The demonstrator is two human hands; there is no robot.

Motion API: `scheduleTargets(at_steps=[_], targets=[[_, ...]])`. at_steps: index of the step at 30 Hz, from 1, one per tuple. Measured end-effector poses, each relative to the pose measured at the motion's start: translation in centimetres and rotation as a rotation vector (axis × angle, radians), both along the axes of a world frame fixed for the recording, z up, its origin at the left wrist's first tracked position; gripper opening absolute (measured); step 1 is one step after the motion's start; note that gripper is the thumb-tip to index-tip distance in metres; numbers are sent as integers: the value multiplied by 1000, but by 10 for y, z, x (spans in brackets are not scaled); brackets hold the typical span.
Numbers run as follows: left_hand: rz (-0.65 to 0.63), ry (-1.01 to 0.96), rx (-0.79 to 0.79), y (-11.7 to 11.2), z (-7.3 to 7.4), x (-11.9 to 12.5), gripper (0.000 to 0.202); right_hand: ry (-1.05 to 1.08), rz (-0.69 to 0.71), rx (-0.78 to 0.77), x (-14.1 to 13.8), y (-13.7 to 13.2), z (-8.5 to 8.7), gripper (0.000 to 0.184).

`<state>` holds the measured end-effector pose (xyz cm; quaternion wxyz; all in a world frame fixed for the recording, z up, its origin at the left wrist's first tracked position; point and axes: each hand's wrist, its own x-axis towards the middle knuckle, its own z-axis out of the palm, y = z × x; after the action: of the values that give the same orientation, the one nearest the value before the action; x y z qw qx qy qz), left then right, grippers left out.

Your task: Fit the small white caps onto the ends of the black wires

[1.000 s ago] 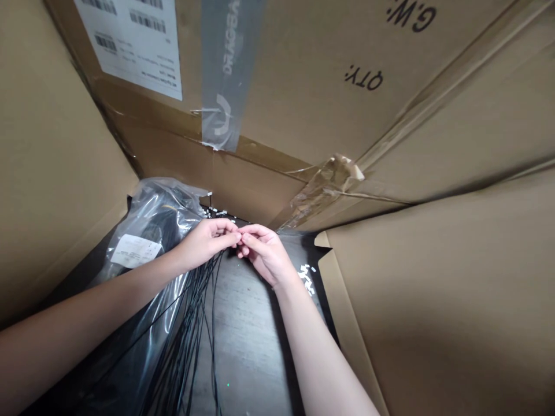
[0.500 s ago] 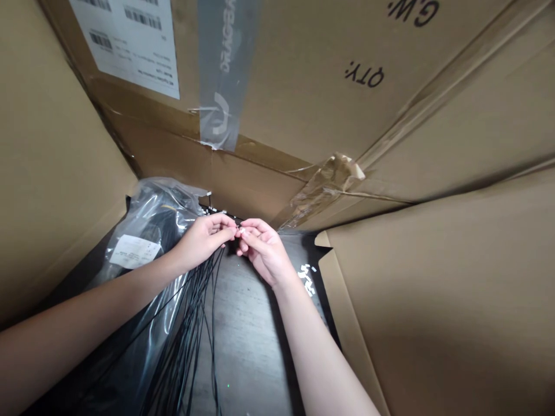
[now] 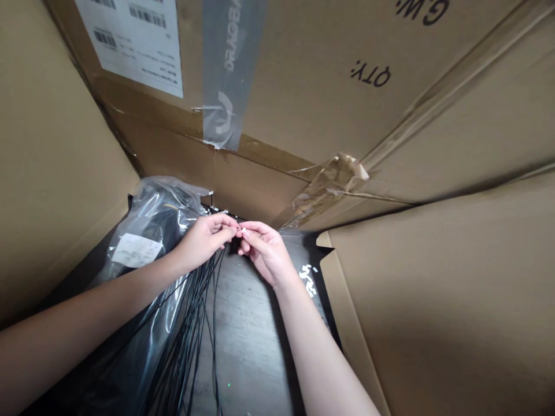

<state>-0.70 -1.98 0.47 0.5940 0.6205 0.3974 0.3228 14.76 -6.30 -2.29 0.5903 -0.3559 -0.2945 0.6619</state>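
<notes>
We've got the left hand [image 3: 203, 240] and right hand [image 3: 265, 251] pinched tip to tip on a tiny white piece [image 3: 243, 230], thin black wires [image 3: 193, 323] trailing from the left grip down toward us.

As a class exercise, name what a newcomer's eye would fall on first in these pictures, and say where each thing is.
The left hand and right hand meet at the centre, fingertips around a small white piece. Thin black wires hang below them, beside a clear plastic bag. Brown cardboard flaps surround everything, with grey tape at the top.
</notes>
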Motion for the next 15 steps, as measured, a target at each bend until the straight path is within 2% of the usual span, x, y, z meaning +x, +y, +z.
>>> scheduleTargets(at_steps=[15], targets=[[5,31,49,0,0,0,10,-22,-70,-1,-2,-2,1,17]])
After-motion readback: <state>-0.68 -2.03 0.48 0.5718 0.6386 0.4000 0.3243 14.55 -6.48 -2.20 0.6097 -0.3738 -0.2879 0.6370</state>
